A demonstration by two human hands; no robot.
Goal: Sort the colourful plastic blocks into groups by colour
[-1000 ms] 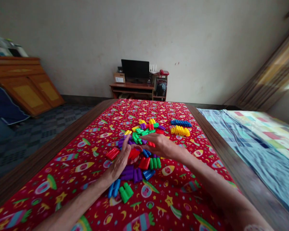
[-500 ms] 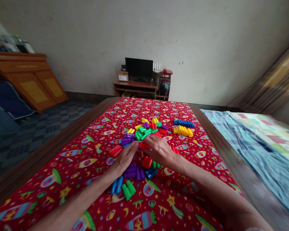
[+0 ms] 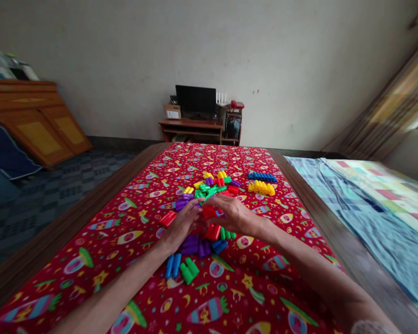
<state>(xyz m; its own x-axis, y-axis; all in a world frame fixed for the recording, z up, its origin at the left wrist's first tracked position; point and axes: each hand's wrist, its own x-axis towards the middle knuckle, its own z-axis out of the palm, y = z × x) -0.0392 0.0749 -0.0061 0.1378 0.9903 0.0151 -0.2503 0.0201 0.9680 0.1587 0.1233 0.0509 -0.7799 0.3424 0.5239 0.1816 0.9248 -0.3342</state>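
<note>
A red plastic building block (image 3: pixel 209 212) is in the grip of my right hand (image 3: pixel 234 214), over the middle of a loose pile. My left hand (image 3: pixel 184 224) is closed, its curled fingers close to the left end of that block; what they hold is hidden. Just below the hands lie purple blocks (image 3: pixel 190 244), a red block (image 3: pixel 213 232) and a blue block (image 3: pixel 219 247). Nearer me are a blue block (image 3: pixel 173 265) and a green block (image 3: pixel 189 270). Another red block (image 3: pixel 167 218) rests left of my left hand. Green blocks (image 3: pixel 211 191) lie beyond the hands.
A joined yellow row (image 3: pixel 261 188) and a joined blue row (image 3: pixel 262 176) sit at the right of the red patterned tablecloth (image 3: pixel 139 260). A bed (image 3: pixel 362 208) adjoins on the right. A desk with a monitor (image 3: pixel 195 99) stands by the far wall.
My hands have shifted slightly around the red block, and my right hand's grip shows more of it. The view has turned a little to the right. The surrounding blocks lie as before.
</note>
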